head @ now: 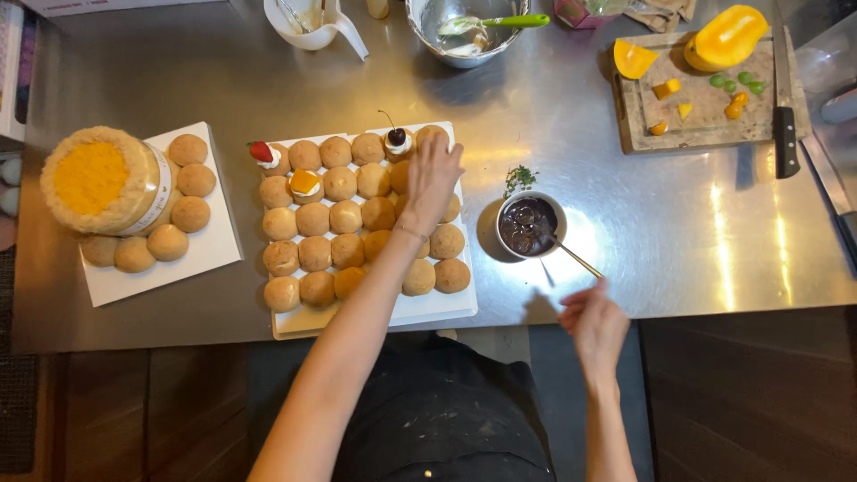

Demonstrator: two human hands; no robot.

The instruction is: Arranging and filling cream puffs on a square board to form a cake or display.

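On the steel worktop [625, 232], a white tray [428, 308] of round cream puffs [314, 253] is laid out. The left hand [432, 178] is placed, fingers loosely spread, on the puffs near the cherry-topped puff [397, 138]. The spoon handle [576, 259] is pinched by the right hand [594, 321]; its bowl is sunk in the small white bowl of dark cherries [529, 225], just beside the tray.

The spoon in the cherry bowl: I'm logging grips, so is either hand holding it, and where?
Yes: the right hand pinches the spoon at its handle's end. The left hand rests over the puffs.
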